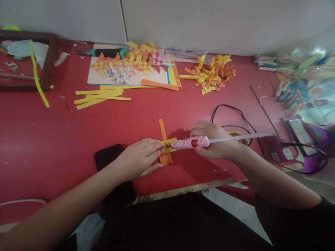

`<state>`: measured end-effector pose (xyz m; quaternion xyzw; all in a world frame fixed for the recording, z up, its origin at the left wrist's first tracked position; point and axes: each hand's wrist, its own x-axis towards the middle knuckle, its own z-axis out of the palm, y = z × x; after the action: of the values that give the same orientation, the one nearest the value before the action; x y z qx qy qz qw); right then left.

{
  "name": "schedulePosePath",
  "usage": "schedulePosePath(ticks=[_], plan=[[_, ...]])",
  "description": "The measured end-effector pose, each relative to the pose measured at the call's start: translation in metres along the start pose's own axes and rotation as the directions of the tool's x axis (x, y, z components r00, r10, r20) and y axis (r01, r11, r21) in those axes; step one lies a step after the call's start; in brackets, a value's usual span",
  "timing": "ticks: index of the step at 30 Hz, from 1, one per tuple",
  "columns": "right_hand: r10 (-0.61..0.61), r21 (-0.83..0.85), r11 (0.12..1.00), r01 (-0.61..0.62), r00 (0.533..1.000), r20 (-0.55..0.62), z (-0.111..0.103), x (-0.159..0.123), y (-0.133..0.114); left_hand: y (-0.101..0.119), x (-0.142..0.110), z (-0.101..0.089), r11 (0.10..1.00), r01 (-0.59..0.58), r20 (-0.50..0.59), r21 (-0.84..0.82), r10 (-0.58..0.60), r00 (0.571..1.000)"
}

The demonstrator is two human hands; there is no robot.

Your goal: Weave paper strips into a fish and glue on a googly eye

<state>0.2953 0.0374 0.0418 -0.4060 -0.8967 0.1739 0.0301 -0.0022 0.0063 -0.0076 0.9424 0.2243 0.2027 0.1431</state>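
A pink glue gun (188, 143) with a long clear glue stick (240, 136) out of its back is gripped in my right hand (213, 139). Its nozzle points left and meets yellow paper strips (173, 141), which cross over orange paper strips (162, 129) on the red table. My left hand (142, 157) holds the strips at their left end, fingertips beside the nozzle and thumb lower down. Those fingers hide part of the yellow paper. Under my left forearm lies a black phone (107, 156), partly covered.
Loose yellow strips (101, 97) lie beyond my left hand. Behind them are woven checkered paper pieces (142, 54) and a green-black cutter (110, 52). A heap of paper scraps (216, 75) sits at the back. A black cable (242, 113) loops right, near a purple box (318, 143).
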Motion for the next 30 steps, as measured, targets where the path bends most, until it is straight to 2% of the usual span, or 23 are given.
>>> schedulePosePath(ticks=[4,18,22,24,27,29,30], plan=[[0.075,-0.029,0.997,-0.073,0.994,0.074,-0.009,0.005,-0.006,0.0,0.0,0.0,1.0,-0.001,-0.016,0.025,0.002,1.0],[0.199,-0.215,0.966,-0.14,0.937,0.285,-0.041,0.028,-0.033,0.001,0.001,-0.001,0.999,-0.002,0.04,0.033,0.001,0.999],[0.243,-0.292,0.944,-0.152,0.921,0.304,-0.046,0.031,-0.045,0.002,0.002,-0.002,0.999,-0.011,0.041,0.048,0.009,0.999],[0.223,-0.327,0.937,-0.118,0.926,0.304,-0.046,0.031,-0.051,0.002,0.002,-0.001,0.999,-0.003,0.043,0.043,0.001,0.999],[0.103,-0.36,0.933,0.007,0.952,0.287,-0.053,0.031,-0.055,0.002,0.002,0.0,1.0,0.016,0.021,0.022,-0.016,1.0],[0.036,-0.382,0.923,0.053,0.974,0.222,-0.062,0.031,-0.052,0.002,0.002,0.0,1.0,0.018,0.007,0.011,-0.018,1.0],[0.05,-0.397,0.918,0.025,0.983,0.179,-0.067,0.031,-0.047,0.002,0.002,0.0,1.0,0.015,0.002,0.014,-0.015,1.0]])
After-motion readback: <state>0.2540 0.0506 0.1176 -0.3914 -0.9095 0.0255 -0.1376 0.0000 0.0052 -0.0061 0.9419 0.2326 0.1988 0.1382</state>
